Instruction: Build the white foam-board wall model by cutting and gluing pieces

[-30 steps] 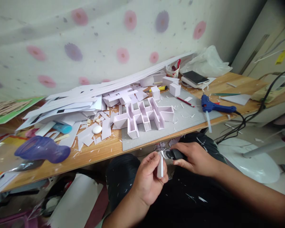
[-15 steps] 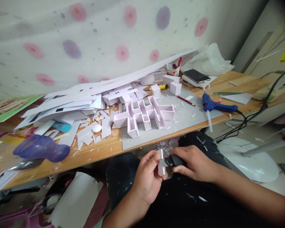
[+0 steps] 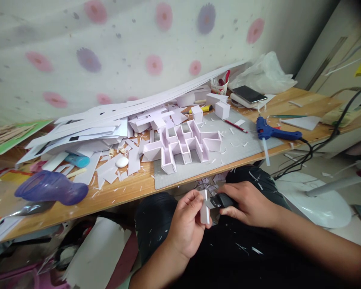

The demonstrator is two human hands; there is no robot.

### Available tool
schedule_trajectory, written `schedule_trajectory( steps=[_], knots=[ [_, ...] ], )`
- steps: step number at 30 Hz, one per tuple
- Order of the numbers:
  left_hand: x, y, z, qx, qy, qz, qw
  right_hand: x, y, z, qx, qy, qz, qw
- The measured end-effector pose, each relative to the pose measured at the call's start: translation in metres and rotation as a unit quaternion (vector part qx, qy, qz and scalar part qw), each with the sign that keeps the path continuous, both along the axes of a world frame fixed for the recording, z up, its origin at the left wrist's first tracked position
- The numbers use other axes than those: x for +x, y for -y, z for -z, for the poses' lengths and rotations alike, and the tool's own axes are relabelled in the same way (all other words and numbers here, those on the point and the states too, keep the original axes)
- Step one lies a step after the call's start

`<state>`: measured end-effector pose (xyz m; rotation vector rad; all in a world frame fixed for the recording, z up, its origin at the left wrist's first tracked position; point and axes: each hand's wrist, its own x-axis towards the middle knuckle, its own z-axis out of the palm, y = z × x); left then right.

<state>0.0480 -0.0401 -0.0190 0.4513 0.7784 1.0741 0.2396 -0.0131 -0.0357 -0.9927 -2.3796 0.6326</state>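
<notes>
Over my lap, my left hand point(image 3: 189, 222) pinches a small white foam board piece point(image 3: 204, 213) between thumb and fingers. My right hand point(image 3: 249, 205) is wrapped round the black handle of a utility knife point(image 3: 221, 200). Its blade points left and lies against the upper part of the piece, close to my left thumb. Beyond my hands, a white foam board model point(image 3: 183, 146) with several open compartments sits on a grey cutting mat point(image 3: 237, 150) at the table edge.
A blue glue gun point(image 3: 276, 132) with its cord rests at the mat's right. Foam board sheets and scraps point(image 3: 108, 170), a white oval object point(image 3: 122, 161) and a purple translucent object point(image 3: 52, 188) lie leftward. A red pencil point(image 3: 235, 126) and yellow cutter point(image 3: 206, 108) are behind.
The knife has shifted very slightly to the right along the foam board piece. Both hands keep the same hold, and the view has moved slightly.
</notes>
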Motion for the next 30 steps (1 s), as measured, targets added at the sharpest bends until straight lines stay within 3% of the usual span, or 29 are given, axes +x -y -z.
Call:
schedule_trajectory(
  steps=[14,19,22,26,28,30],
  knots=[
    [0.001,0.003,-0.001,0.012,-0.004,0.024,1.000,0.002,-0.003,0.003,-0.034,0.000,0.042,0.999],
    [0.001,0.008,-0.002,0.003,-0.015,0.058,0.998,0.010,-0.008,0.004,-0.077,-0.068,0.114,0.988],
    [0.001,0.006,0.000,0.020,-0.049,0.063,0.997,0.027,-0.029,-0.004,-0.067,-0.121,0.214,0.967],
    [0.002,0.002,-0.001,0.069,-0.153,0.095,0.981,0.057,-0.079,-0.026,0.023,-0.013,0.345,0.938],
    [0.002,0.000,-0.003,0.086,-0.209,0.097,0.969,0.067,-0.105,-0.034,0.046,0.074,0.369,0.925],
    [0.000,-0.003,-0.005,0.119,-0.262,0.078,0.955,0.070,-0.123,-0.037,0.049,0.098,0.366,0.924]
  ],
)
